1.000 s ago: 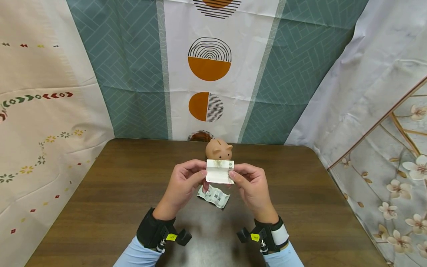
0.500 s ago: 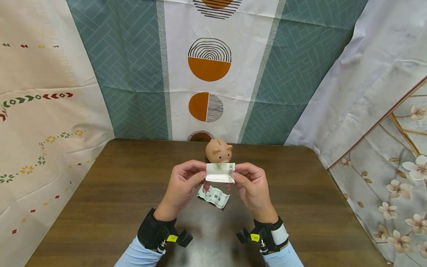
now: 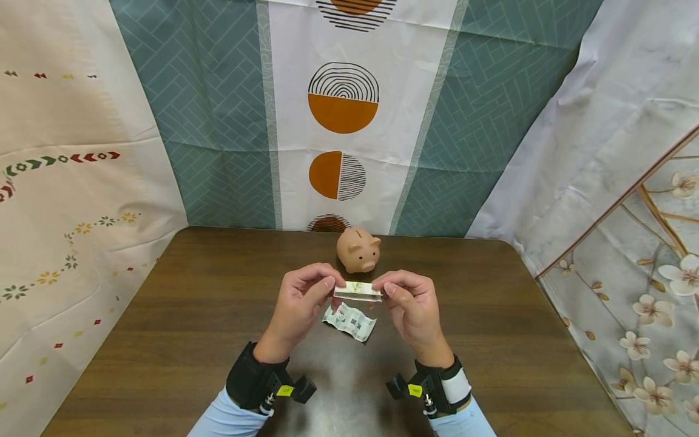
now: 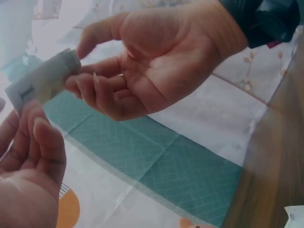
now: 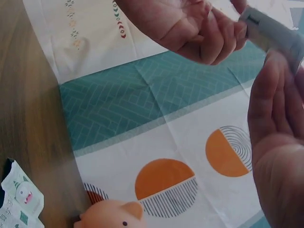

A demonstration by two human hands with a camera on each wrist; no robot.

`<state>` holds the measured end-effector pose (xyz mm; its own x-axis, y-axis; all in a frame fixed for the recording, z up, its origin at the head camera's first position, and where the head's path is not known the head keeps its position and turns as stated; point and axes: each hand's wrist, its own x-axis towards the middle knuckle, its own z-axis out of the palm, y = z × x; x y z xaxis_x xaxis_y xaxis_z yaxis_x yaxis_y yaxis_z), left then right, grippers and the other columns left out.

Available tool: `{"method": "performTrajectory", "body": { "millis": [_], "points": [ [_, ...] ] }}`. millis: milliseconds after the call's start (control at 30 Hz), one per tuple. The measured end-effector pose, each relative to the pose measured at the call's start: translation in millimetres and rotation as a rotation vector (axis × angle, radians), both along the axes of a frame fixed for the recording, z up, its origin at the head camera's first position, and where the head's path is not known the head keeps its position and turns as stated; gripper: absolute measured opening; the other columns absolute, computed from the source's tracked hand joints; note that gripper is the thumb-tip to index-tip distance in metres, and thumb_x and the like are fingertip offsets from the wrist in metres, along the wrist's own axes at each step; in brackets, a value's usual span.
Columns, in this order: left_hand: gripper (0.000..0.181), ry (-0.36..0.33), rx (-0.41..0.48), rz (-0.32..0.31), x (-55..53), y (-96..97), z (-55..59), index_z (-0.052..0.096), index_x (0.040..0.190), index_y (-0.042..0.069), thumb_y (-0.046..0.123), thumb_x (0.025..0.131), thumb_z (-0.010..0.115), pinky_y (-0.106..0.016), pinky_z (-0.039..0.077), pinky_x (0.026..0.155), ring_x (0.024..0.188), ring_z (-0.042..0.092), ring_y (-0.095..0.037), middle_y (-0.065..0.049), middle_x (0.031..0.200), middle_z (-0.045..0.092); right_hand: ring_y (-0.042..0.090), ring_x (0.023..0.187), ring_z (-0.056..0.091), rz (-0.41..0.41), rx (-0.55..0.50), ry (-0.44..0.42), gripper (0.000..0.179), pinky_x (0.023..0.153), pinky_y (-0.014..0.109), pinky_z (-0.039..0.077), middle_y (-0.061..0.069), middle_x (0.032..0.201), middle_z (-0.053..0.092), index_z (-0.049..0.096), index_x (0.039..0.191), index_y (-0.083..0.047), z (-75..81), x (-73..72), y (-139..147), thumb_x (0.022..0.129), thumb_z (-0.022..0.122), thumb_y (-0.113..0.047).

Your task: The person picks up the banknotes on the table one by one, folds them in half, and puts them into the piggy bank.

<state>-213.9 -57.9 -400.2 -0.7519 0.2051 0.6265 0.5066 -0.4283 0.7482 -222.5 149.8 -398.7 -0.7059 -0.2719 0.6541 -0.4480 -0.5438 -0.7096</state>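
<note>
Brown table (image 3: 207, 328), patterned cloth (image 3: 229, 152) hanging behind. One paper (image 3: 357, 291), printed on one visible face. Done, as I judge it: folded down to a narrow strip. Left: perhaps a flatter crease, the layers looking not quite closed; whether more folding remains, I cannot tell. Left hand (image 3: 297, 303): thumb and fingers pinching one end of the paper. Right hand (image 3: 416, 306): likewise at the other. Paper's place: raised off the table, crosswise between my hands. Not held: one creased packet (image 3: 352, 323), lying on my side of the paper; one piggy bank (image 3: 358, 252), standing just beyond it.
</note>
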Motion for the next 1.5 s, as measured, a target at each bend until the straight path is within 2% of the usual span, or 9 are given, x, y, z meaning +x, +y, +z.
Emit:
{"method": "performTrajectory", "body": {
  "millis": [100,167,300,400,600,733,933,1167,1500],
  "points": [
    [0.01,0.006,-0.067,0.087,1.0,0.6,1.2,0.062,0.093,-0.011,-0.004,0.098,0.059,-0.025,0.052,0.057,0.062,0.055,-0.017,0.005,0.086,0.067,0.006,0.078,0.065,-0.109,0.069,-0.028,0.02,0.069,0.017,0.056,-0.004,0.093,0.076,0.079,0.096,-0.013,-0.6,1.2,0.8,0.099,0.062,-0.003],
    [0.004,0.006,-0.103,0.122,1.9,0.9,2.1,0.064,0.093,-0.01,-0.006,0.095,0.063,-0.026,0.052,0.057,0.063,0.056,-0.015,0.005,0.085,0.066,0.006,0.077,0.065,-0.16,0.108,-0.037,0.014,0.068,0.017,0.056,-0.005,0.093,0.076,0.078,0.096,-0.015,-0.5,2.0,1.4,0.096,0.069,-0.005],
    [0.006,0.016,-0.133,0.132,2.3,0.2,2.8,0.066,0.096,-0.008,-0.011,0.091,0.064,-0.024,0.051,0.059,0.066,0.055,-0.014,-0.001,0.084,0.063,0.007,0.076,0.066,-0.212,0.155,-0.051,0.01,0.068,0.018,0.057,-0.004,0.094,0.075,0.077,0.098,-0.011,1.1,3.5,3.2,0.091,0.077,-0.004],
    [0.012,0.033,-0.148,0.146,1.9,-0.9,2.3,0.068,0.098,-0.006,-0.013,0.09,0.065,-0.022,0.051,0.063,0.071,0.055,-0.014,-0.005,0.086,0.063,0.009,0.077,0.065,-0.24,0.191,-0.054,0.01,0.067,0.019,0.056,-0.003,0.094,0.075,0.074,0.097,-0.002,2.1,4.7,4.6,0.088,0.078,-0.002],
    [0.023,0.088,-0.21,0.219,1.8,-0.4,1.1,0.068,0.108,-0.004,-0.015,0.087,0.067,-0.022,0.054,0.069,0.078,0.058,-0.014,-0.01,0.089,0.064,0.008,0.077,0.063,-0.311,0.243,-0.011,0.027,0.062,0.018,0.053,-0.004,0.097,0.074,0.062,0.103,0.017,3.0,5.3,5.7,0.087,0.078,0.002],
    [0.028,0.118,-0.245,0.228,2.2,1.3,1.0,0.068,0.113,-0.002,-0.014,0.087,0.069,-0.024,0.056,0.07,0.078,0.06,-0.014,-0.014,0.089,0.065,0.006,0.07,0.059,-0.353,0.293,0.009,0.023,0.057,0.018,0.05,-0.006,0.094,0.074,0.065,0.104,0.016,2.9,5.3,5.0,0.088,0.075,0.003],
    [0.018,0.126,-0.257,0.195,2.3,4.7,1.9,0.071,0.103,0.001,-0.011,0.089,0.069,-0.025,0.055,0.066,0.076,0.058,-0.013,-0.015,0.087,0.067,0.013,0.064,0.064,-0.339,0.327,0.041,0.008,0.058,0.027,0.058,-0.006,0.085,0.073,0.072,0.096,0.009,2.3,5.7,3.1,0.089,0.074,0.006],
    [0.011,0.125,-0.272,0.181,3.3,6.5,1.3,0.074,0.097,0.002,-0.007,0.091,0.07,-0.025,0.056,0.064,0.074,0.06,-0.011,-0.014,0.084,0.07,0.005,0.062,0.059,-0.322,0.361,0.117,0.013,0.049,0.022,0.049,-0.007,0.088,0.075,0.076,0.095,0.003,2.6,5.9,1.2,0.086,0.073,0.011],
    [0.012,0.149,-0.275,0.202,3.7,7.6,1.3,0.075,0.093,0.003,-0.007,0.091,0.07,-0.024,0.053,0.06,0.072,0.06,-0.009,-0.011,0.082,0.071,0.01,0.064,0.056,-0.306,0.385,0.187,0.019,0.05,0.024,0.048,0.008,0.078,0.069,0.076,0.094,0.0,2.6,5.6,-0.4,0.086,0.07,0.016]
  ]
}}
